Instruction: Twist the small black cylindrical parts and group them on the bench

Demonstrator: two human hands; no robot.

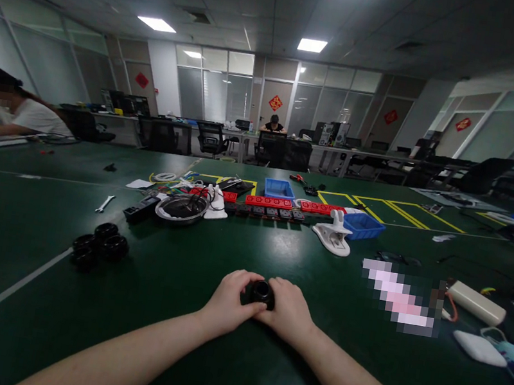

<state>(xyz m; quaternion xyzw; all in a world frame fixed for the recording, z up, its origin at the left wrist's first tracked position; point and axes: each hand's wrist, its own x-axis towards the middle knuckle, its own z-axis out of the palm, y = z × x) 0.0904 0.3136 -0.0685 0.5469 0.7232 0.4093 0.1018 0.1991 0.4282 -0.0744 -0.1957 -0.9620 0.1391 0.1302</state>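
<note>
Both of my hands meet low in the middle of the head view, on the dark green table (21,324). Between them sits a small black ring-shaped part (262,293). My left hand (231,300) is curled around its left side and my right hand (286,308) is curled around its right side. Fingers of both hands press on the part, and its round opening faces up. A pile of similar black rings (100,244) lies to the left, well clear of my hands.
Beyond my hands lie a metal bowl (182,209), red parts (269,202), two blue bins (279,188), a white clamp (334,236) and a wrench (104,203). White devices (476,303) lie at the right. A person (10,114) sits far left; another sits at the back.
</note>
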